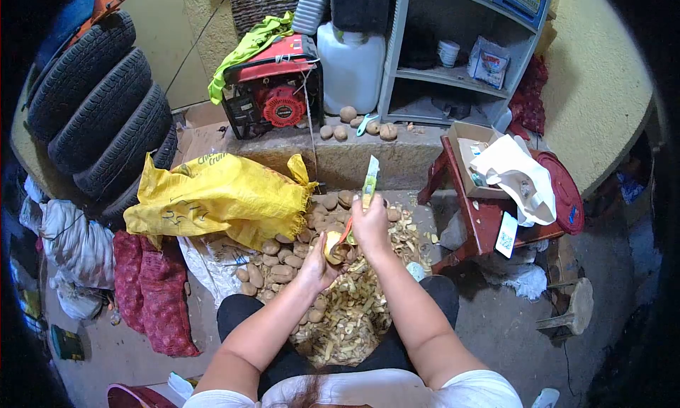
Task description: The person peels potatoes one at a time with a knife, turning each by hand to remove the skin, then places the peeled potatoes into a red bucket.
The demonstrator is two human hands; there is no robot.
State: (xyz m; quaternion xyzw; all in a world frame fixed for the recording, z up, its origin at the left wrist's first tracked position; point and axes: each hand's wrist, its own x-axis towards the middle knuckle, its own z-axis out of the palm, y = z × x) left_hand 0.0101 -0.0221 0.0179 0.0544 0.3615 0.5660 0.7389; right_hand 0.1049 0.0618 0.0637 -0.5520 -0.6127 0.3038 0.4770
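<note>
Tyre stack [99,117]: far left of the fingers and beyond them, against the wall.

Yellow sack [212,192]: left of the fingers, lying over the far edge of the loose potatoes.

Red stool [489,227]: right of the fingers, well apart; a white cloth [517,171] lies on it.

Peel pile [347,316]: directly under the fingers, between the person's knees.

Loose potatoes [280,266]: on the floor, just left of the left fingers.

Right hand [370,227]: fingers closed round the peeler [370,181]; its green-yellow handle stands up past the knuckles, away from the person.

Left hand [317,261]: fingers curled under and round the potato [331,246], gripping it.

Potato: between the two hands, pale peeled flesh showing. Whether the blade touches it is too small to tell.
</note>
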